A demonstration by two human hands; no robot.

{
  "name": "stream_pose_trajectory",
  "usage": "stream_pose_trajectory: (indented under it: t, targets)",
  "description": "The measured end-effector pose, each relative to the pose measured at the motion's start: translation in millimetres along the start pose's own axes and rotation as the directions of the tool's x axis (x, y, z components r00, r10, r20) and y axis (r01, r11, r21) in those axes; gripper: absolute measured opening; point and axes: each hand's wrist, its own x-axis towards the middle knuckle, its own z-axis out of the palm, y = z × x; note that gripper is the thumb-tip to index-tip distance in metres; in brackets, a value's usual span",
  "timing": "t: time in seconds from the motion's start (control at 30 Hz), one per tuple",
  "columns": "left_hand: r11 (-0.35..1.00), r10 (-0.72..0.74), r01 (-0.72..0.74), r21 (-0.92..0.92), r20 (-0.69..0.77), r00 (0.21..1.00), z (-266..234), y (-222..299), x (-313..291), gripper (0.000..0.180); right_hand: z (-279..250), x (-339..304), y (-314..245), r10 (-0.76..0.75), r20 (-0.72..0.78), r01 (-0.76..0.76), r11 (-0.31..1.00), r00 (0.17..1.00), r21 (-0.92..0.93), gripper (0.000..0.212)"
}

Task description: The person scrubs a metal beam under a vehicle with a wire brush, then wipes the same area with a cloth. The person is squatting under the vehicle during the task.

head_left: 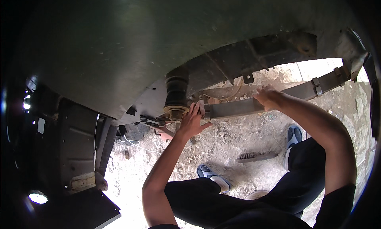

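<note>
A long grey leaf spring [238, 107] runs across under the dark vehicle body, rising to the right. My left hand [192, 121] lies against its left end beside a metal clamp [201, 107], fingers stretched and thumb spread. Just left of those fingers, a black ribbed rubber mount [176, 90] sits above a rusty round seat [176, 109]. Over the spring's upper edge, the fingers of my right hand [268, 97] are bent around it, with the thumb side lower. Another person's hand [163, 132] is beyond my left wrist, at a dark tool [150, 121] partly hidden.
Overhead curves a dark green body panel [131, 42]. A bracket with a hole [248, 78] hangs above the spring, and a clip [316, 87] wraps its right part. A wire brush [256, 157] lies on the dusty ground between my feet. Dark panels [77, 137] stand at left.
</note>
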Motion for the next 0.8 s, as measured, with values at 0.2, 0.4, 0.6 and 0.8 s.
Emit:
stream_pose_trajectory:
  t: [0.2,0.4,0.6,0.8]
  targets:
    - [0.999,0.007,-0.01,-0.052,-0.06,0.998,-13.1,6.7,-2.3,0.05,7.1,-4.1,5.0,-0.074,-0.061,0.075,0.997,0.995,0.022,0.083]
    - [0.914,-0.288,0.271,-0.301,-0.014,0.958,-4.0,9.5,16.1,0.026,0.1,-2.3,1.3,-0.072,0.018,0.072,0.997,0.997,-0.006,0.089]
    - [0.909,-0.293,0.26,-0.325,-0.057,0.954,3.4,6.5,9.9,0.026,7.6,2.7,-5.5,-0.064,0.005,0.064,0.998,0.998,-0.029,0.086]
    - [0.986,-0.166,0.164,-0.026,-0.072,0.984,11.0,8.1,9.2,0.03,19.5,5.7,2.5,-0.062,-0.109,0.063,0.998,0.992,0.005,0.075]
